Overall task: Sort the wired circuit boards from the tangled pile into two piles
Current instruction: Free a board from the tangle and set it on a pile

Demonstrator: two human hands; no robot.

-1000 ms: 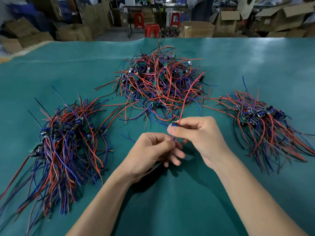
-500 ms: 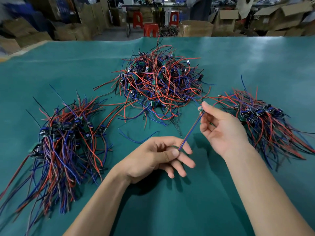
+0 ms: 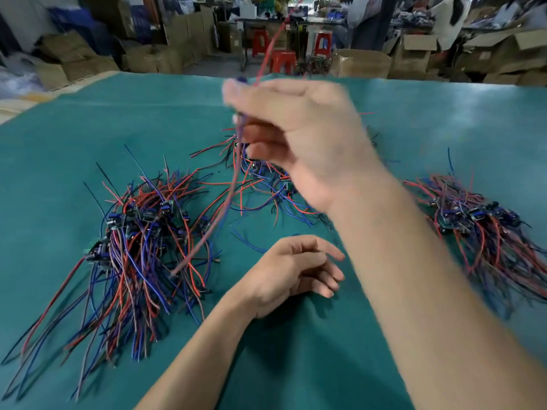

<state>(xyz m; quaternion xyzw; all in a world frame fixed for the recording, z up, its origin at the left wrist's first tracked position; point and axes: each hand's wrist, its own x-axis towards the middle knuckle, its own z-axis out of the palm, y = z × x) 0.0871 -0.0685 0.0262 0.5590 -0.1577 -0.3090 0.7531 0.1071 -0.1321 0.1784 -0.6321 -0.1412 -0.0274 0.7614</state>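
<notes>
My right hand (image 3: 299, 137) is raised high over the table, blurred, and pinches a wired circuit board (image 3: 242, 80) whose red and purple wires (image 3: 219, 214) trail down to the left and up past the table's far edge. It hides most of the tangled pile (image 3: 260, 184) at the middle. My left hand (image 3: 293, 270) rests low on the green table (image 3: 88, 128), fingers loosely curled and holding nothing. A sorted pile (image 3: 142, 232) lies on the left and a second sorted pile (image 3: 485, 220) on the right.
Cardboard boxes (image 3: 364, 62) and red stools (image 3: 282, 59) stand beyond the table's far edge. A loose blue wire (image 3: 248, 244) lies on the cloth just beyond my left hand.
My right hand has lifted the board up and leftward, across the middle pile. My left hand has let go of the wire ends and stayed low on the table.
</notes>
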